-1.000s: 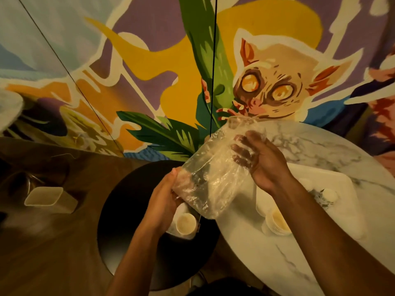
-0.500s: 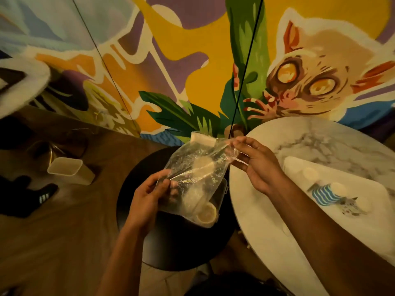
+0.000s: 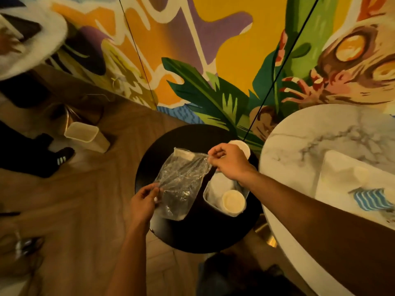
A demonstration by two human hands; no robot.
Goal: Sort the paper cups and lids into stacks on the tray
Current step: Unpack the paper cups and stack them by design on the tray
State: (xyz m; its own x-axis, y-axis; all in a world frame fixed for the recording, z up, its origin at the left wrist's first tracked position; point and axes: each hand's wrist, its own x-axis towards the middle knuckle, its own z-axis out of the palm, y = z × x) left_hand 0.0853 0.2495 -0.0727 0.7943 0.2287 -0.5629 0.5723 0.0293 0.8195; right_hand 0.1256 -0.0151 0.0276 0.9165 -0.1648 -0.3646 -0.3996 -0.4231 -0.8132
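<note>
Left grip point(image 3: 147, 196) and right grip point(image 3: 226, 162) each pinch the crinkled, clear, nearly flat plastic bag point(image 3: 181, 182).

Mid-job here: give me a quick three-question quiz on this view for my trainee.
1. True or false: the clear plastic bag is held over the round black table.
2. Who pinches the bag's corners? A one hand; B both hands; C neither.
3. Fill in: the blue-striped paper cup rests on the white rectangular ____.
Key: 1 true. 2 B, left hand and right hand. 3 tray.
</note>
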